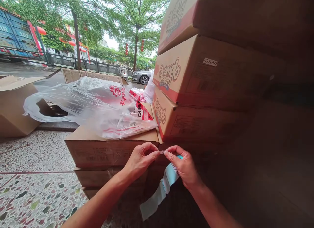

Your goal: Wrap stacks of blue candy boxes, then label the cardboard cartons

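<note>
White label held taut between my two hands, in front of the near upper edge of the low box stack; it is short, with only a few printed digits showing between my fingertips. My left hand has thumb and forefinger pinched together on the label's left end; my right hand has thumb and forefinger closed on its right end, the gap between the two pinches small; whether the label touches the carton behind, I cannot tell. A pale blue strip hangs from my right hand, curling down to the left, with more digits printed near its upper end; its top is partly hidden by my fingers. On the low box stack lies a crumpled translucent plastic bag with red print, its handle loop spread to the left; just beside it, on the right, rises a taller stack of printed cartons, one bearing a number sticker reading 4322878; its right side falls into deep shadow. To the left, an open carton; below it, speckled floor; farther out, trees, a grey car and a blue container.
</note>
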A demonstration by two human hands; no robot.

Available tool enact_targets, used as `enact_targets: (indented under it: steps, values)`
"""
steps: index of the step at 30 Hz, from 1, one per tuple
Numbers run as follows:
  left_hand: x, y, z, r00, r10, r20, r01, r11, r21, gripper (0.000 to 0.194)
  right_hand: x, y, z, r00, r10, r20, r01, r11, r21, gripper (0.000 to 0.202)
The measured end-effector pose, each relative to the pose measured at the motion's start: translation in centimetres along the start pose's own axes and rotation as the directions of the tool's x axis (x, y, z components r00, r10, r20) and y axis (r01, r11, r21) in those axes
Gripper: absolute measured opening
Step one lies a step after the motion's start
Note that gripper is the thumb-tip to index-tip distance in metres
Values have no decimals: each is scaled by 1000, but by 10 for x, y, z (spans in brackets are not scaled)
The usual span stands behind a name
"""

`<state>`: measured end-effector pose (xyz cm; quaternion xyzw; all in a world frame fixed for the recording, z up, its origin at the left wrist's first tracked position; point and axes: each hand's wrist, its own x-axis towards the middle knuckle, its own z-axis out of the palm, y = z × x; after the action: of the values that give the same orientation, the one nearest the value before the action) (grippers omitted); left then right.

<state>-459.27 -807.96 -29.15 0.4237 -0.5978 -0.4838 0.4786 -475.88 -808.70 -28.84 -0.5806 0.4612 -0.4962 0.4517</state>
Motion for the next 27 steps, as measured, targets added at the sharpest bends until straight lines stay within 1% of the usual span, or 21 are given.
enact_targets:
  steps: [4, 6, 8, 11, 14, 17, 19, 22, 25, 27]
  values:
    - [-1, 1, 1, 1000, -15, -3, 14, 1000, -3, 22, 0, 0, -2, 999, 34, 18, -33, 999, -37, 26]
    - [-1, 1, 2, 1000, -15, -3, 15, 1000, 11, 21, 1, -1, -4, 1000, 26, 15, -25, 998, -54, 25]
    - [-1, 2, 2, 1000, 1, -11, 0, 998, 57, 21, 2, -3, -5, 1000, 2, 14, 0, 996, -93, 23]
    - [0, 5, 5, 997, 54, -63, -42, 983, 177, 23, 4, -10, -8, 998, -55, 1, 54, 984, -169, 21]
    - [6, 12, 11, 980, 157, -122, -113, 944, 309, 26, 6, -19, -12, 993, -118, -33, 108, 972, -211, 22]
    - [13, 23, 20, 955, 251, -160, -168, 898, 407, 26, 9, -28, -19, 978, -197, -73, 176, 958, -226, 21]
    - [20, 33, 25, 930, 316, -186, -195, 856, 478, 24, 12, -34, -24, 966, -241, -98, 213, 949, -231, 22]
    - [32, 51, 32, 880, 434, -194, -231, 747, 623, 19, 20, -44, -33, 946, -292, -140, 257, 940, -225, 22]
    - [43, 72, 39, 854, 486, -188, -211, 652, 728, 16, 31, -55, -40, 917, -345, -201, 295, 925, -241, 22]
    - [50, 83, 45, 843, 490, -223, -155, 618, 771, 15, 39, -62, -44, 897, -375, -233, 315, 913, -258, 22]
